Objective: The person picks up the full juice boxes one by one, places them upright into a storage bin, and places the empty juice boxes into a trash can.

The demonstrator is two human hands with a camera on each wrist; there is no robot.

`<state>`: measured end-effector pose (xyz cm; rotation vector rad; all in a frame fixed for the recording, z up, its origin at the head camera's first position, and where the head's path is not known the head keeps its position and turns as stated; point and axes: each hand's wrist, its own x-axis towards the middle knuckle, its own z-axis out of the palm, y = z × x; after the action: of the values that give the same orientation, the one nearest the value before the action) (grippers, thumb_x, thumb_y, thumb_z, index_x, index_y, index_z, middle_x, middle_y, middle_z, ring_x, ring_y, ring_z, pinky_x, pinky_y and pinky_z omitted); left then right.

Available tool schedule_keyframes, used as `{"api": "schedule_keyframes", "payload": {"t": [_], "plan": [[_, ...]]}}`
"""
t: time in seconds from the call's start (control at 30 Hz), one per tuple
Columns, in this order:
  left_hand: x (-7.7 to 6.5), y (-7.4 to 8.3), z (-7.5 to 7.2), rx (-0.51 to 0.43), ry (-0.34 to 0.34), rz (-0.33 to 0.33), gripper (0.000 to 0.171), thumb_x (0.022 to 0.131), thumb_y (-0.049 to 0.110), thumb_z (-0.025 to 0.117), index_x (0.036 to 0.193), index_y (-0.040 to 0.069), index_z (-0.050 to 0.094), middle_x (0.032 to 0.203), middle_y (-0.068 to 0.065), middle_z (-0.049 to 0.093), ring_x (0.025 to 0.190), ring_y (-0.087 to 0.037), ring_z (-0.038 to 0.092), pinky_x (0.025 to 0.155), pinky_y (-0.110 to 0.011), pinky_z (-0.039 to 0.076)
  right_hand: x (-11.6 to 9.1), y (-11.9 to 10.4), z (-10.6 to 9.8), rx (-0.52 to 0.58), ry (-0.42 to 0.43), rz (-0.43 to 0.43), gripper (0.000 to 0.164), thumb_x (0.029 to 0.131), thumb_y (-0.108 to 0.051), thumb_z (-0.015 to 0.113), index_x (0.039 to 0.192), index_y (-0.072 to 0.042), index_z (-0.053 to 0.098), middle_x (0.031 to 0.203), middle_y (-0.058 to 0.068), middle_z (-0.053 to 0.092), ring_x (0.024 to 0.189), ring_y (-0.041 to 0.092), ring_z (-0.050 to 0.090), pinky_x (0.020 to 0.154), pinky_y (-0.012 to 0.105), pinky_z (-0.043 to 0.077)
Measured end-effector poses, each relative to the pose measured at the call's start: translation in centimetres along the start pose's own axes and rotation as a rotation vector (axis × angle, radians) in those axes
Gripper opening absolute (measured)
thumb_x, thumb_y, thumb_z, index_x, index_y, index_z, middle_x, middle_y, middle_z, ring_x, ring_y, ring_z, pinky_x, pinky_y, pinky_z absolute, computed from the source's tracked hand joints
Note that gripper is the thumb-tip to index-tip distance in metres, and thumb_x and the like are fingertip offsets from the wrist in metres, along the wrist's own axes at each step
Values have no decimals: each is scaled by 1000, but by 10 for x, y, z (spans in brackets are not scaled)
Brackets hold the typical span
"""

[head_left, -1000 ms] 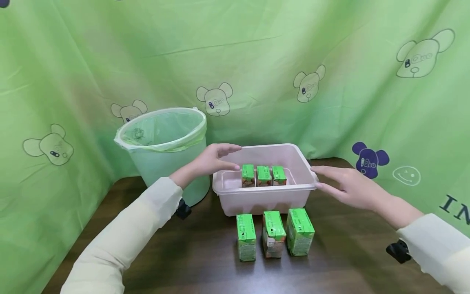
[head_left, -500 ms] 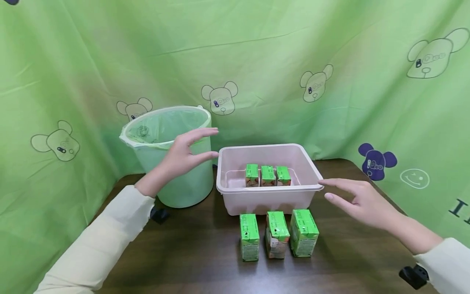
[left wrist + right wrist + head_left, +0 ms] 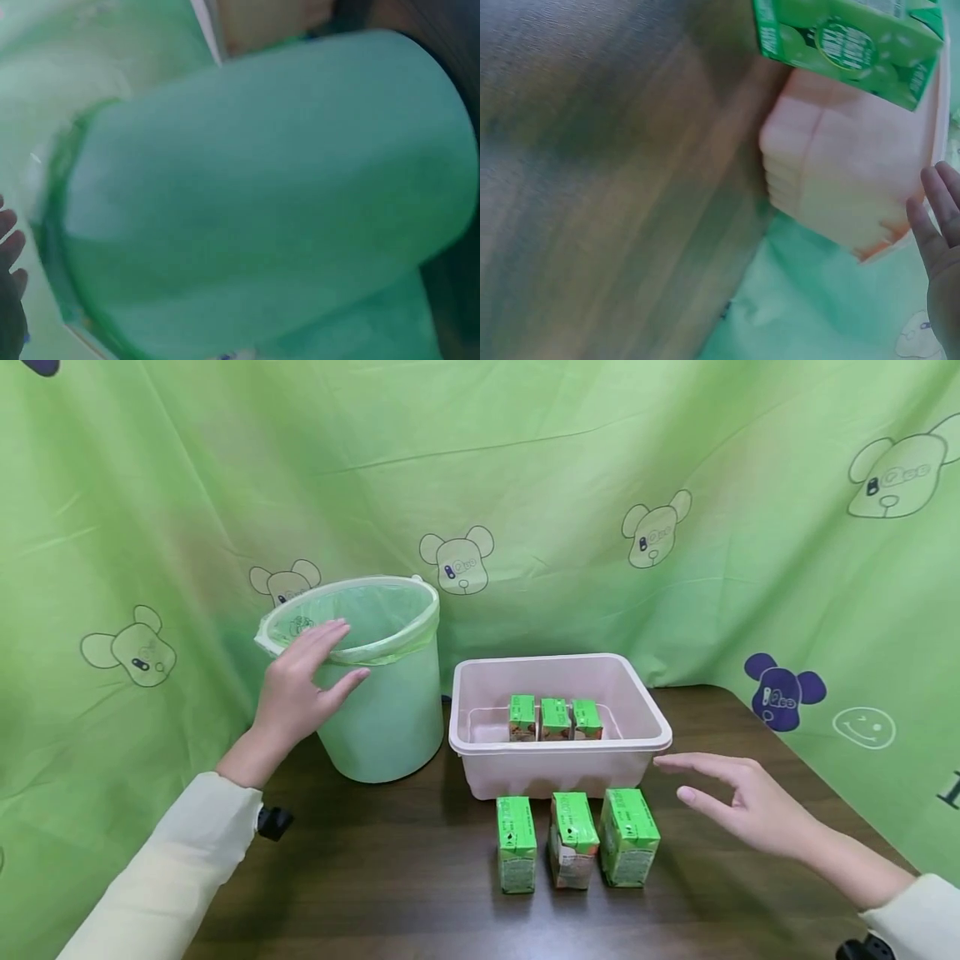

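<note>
My left hand [image 3: 296,689] is raised in front of the green bin [image 3: 382,718], fingers spread and nothing in them. In the left wrist view the bin's wall [image 3: 262,187] fills the middle, with my fingertips at the left edge. My right hand [image 3: 753,802] hovers holding nothing by the right front corner of the pink plastic tub [image 3: 555,768]. Inside the tub stand three small juice boxes [image 3: 555,720] with green tops. Three more juice boxes [image 3: 573,839] stand upright in a row before it. One green juice box [image 3: 847,45] shows up close in the right wrist view.
A bag liner [image 3: 397,647] is folded over the bin's rim. Everything stands on a dark wooden table [image 3: 360,877]. Behind it hangs a green curtain [image 3: 555,460] with bear-head prints.
My left hand has left the tub's left side and moved left to the bin. My right hand has come off the tub's right rim, shifting down and toward me.
</note>
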<state>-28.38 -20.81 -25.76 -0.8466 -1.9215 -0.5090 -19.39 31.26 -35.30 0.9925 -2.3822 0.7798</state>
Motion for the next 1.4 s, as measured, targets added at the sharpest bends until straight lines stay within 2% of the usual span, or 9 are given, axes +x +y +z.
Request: {"api": "schedule_keyframes", "payload": {"t": [0.1, 0.27, 0.4, 0.57, 0.7, 0.9, 1.03, 1.3, 1.4], "plan": [[-8, -9, 1, 71, 35, 3, 69, 93, 56, 56, 125, -5, 62, 125, -22, 62, 119, -36, 56, 112, -39, 32, -4, 2, 4, 53, -25, -6, 48, 83, 8, 66, 128, -9, 62, 120, 2, 67, 117, 1, 54, 98, 10, 35], [-18, -21, 1, 131, 69, -29, 67, 94, 54, 54, 122, -6, 63, 122, -23, 62, 116, -38, 58, 112, -39, 31, -11, 7, 13, 147, -77, -21, 54, 81, 6, 67, 133, -6, 57, 126, 6, 64, 119, 6, 55, 99, 12, 35], [-24, -27, 1, 143, 90, -52, 66, 95, 54, 54, 120, -6, 65, 122, -23, 62, 114, -39, 59, 111, -41, 34, -14, 10, 22, 215, -99, -43, 63, 79, -3, 72, 138, -3, 52, 131, 12, 60, 121, 11, 54, 99, 13, 36], [-27, -30, 1, 157, 108, -55, 65, 95, 54, 53, 117, -5, 67, 120, -22, 63, 111, -38, 61, 105, -48, 40, -15, 13, 34, 226, -119, -24, 81, 71, -17, 82, 142, -2, 46, 136, 14, 55, 126, 9, 48, 100, 11, 32], [-27, -32, 4, 172, 128, -49, 63, 96, 52, 53, 116, -6, 67, 118, -22, 64, 109, -38, 63, 101, -51, 43, -16, 13, 42, 227, -133, 23, 90, 66, -18, 86, 143, -1, 43, 138, 17, 53, 127, 7, 48, 101, 11, 31], [-27, -33, 12, 150, 225, -69, 59, 93, 52, 58, 111, -4, 71, 114, -18, 67, 105, -36, 65, 101, -48, 45, -18, 14, 53, 204, -137, 82, 92, 66, -21, 89, 144, -4, 43, 138, 10, 54, 125, 4, 47, 100, 11, 32], [-27, -34, 14, 158, 251, -83, 58, 93, 51, 59, 110, -3, 71, 113, -17, 67, 104, -35, 65, 101, -45, 45, -18, 12, 58, 194, -124, 104, 92, 65, -21, 90, 144, -6, 44, 136, 7, 57, 124, 3, 47, 98, 12, 35], [-28, -36, 16, 157, 274, -100, 56, 94, 51, 58, 109, -1, 72, 113, -16, 67, 104, -33, 66, 102, -42, 44, -16, 12, 66, 339, -118, 88, 79, 72, -8, 85, 139, 2, 45, 127, 1, 61, 112, 4, 57, 91, 12, 43], [-28, -36, 16, 154, 282, -101, 56, 94, 51, 58, 109, -1, 72, 113, -16, 67, 104, -33, 66, 101, -43, 45, -15, 10, 68, 361, -117, 100, 75, 73, -6, 85, 137, 3, 46, 123, 0, 62, 109, 5, 59, 89, 13, 45]]}}
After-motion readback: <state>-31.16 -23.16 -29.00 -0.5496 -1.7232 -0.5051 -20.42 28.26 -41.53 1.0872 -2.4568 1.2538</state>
